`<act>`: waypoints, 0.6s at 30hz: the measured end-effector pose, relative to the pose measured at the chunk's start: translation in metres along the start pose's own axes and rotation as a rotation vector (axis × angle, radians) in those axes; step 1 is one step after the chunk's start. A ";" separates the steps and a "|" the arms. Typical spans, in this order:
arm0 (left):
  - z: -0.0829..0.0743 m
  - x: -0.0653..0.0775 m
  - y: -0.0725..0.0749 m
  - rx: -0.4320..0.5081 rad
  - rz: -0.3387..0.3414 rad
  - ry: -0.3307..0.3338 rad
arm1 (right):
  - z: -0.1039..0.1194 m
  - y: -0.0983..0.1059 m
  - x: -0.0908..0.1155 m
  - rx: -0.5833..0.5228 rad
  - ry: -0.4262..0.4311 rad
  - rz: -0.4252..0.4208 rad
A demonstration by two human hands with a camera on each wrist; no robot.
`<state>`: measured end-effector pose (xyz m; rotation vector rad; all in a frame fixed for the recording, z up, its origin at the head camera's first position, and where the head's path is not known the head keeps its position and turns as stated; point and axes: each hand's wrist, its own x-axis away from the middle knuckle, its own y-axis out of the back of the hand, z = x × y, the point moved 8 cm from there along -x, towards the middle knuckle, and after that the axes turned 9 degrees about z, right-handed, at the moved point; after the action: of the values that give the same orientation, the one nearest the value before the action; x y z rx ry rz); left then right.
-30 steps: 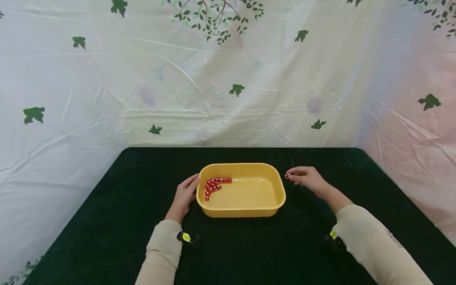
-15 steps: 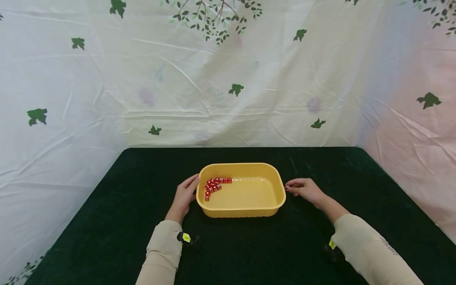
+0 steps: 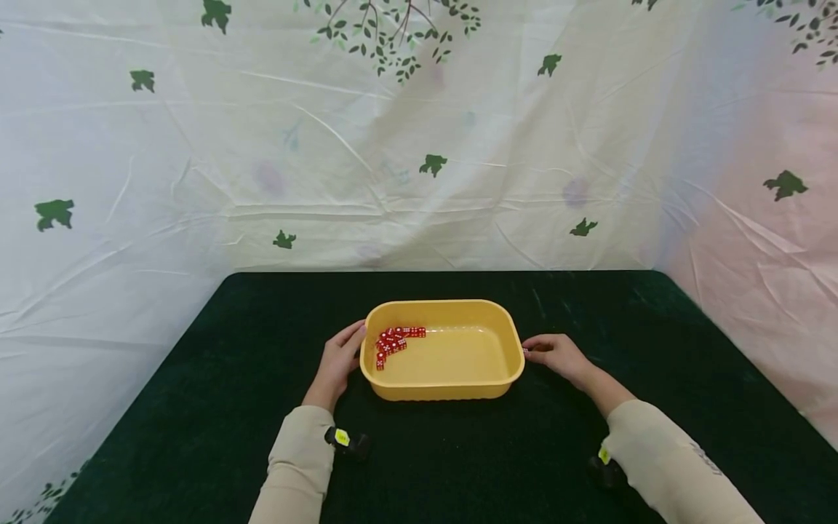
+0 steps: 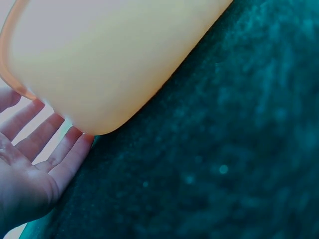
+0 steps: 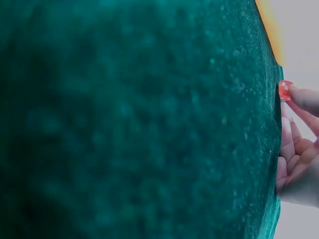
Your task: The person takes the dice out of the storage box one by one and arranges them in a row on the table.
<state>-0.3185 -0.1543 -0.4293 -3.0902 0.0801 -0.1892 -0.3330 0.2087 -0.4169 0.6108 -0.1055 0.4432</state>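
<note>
A yellow plastic tub (image 3: 439, 391) stands on the table, with several red dice (image 3: 391, 342) bunched in its left end. My left hand (image 3: 335, 366) is at the tub's left end. In the left wrist view, its extended fingers (image 4: 67, 162) touch the outer wall. Beside the tub's right end, my right hand (image 3: 561, 358) pinches a red die (image 5: 284, 90) with white pips between thumb and fingertip. The head view shows only a sliver of that die next to the rim.
A dark green cloth (image 3: 419, 466) covers the table. White curtain fabric (image 3: 366, 145) with green leaf prints hangs behind and at both sides. A black wrist camera (image 3: 353, 444) sits at the left cuff, and another (image 3: 604, 471) at the right.
My right hand, with the die, has come nearer to me and slightly left, down along the tub's right end. The left hand, tub and loose dice have stayed in place.
</note>
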 end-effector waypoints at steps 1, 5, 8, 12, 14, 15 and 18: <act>0.000 0.000 0.000 0.001 0.000 -0.002 | 0.000 0.000 0.000 0.001 -0.003 -0.001; 0.000 0.000 0.000 -0.002 0.001 -0.006 | -0.002 -0.001 -0.001 0.005 -0.010 0.000; 0.000 0.000 0.000 -0.003 0.001 -0.006 | -0.002 -0.001 -0.001 0.007 -0.013 -0.001; 0.001 0.000 0.001 0.000 -0.001 -0.004 | -0.003 -0.001 -0.001 0.006 -0.020 -0.003; 0.001 0.000 0.000 0.002 0.000 -0.004 | -0.004 -0.001 -0.001 0.003 -0.026 -0.004; 0.001 0.000 0.000 0.002 0.001 -0.004 | -0.004 -0.001 -0.001 -0.001 -0.029 -0.004; 0.001 0.000 0.000 0.001 0.003 -0.005 | -0.005 0.001 0.000 -0.016 -0.033 -0.001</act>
<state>-0.3186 -0.1540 -0.4303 -3.0891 0.0843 -0.1814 -0.3336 0.2121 -0.4209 0.6020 -0.1402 0.4312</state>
